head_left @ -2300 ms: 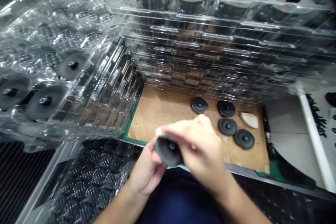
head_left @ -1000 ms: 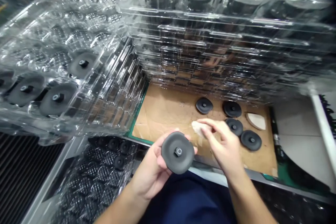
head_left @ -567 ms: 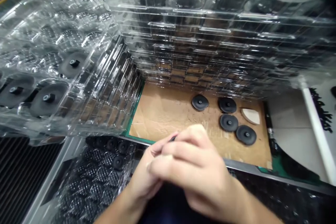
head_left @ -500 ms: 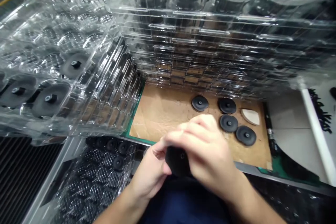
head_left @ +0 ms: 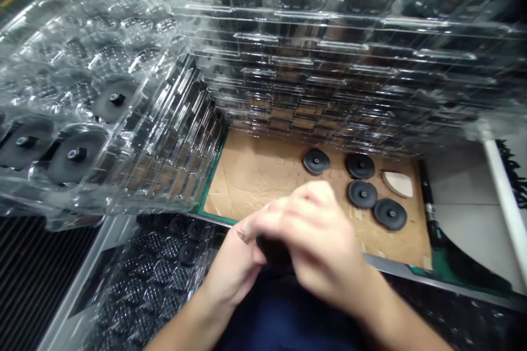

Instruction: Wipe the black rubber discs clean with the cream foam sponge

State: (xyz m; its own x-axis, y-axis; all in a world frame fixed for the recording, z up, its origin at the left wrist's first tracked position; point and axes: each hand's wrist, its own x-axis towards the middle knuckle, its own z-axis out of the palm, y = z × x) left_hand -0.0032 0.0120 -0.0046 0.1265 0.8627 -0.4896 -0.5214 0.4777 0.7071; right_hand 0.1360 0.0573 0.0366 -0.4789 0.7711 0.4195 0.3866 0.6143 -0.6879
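Close to my body, both hands are closed around one black disc (head_left: 275,251), which is mostly covered by my fingers. My left hand (head_left: 236,263) grips its left side with the thumb near the lower edge. Over the top and right side of the disc curls my right hand (head_left: 317,236), slightly blurred. Past my hands, on brown cardboard (head_left: 251,175), lie several black discs with a small raised hub; one black disc (head_left: 316,161) sits apart from the cluster. A pale wedge-shaped piece (head_left: 398,183) rests beside them.
Tall stacks of clear plastic trays (head_left: 288,44) rise at the back, and another tray stack (head_left: 135,137) stands at left with black discs in its top pockets. A lower tray (head_left: 152,279) with small black parts lies at lower left. A white rail (head_left: 504,197) borders the right.
My right hand has rolled over the disc, hiding more of its face and its hub. The view has shifted slightly; the discs on the cardboard stay in place.
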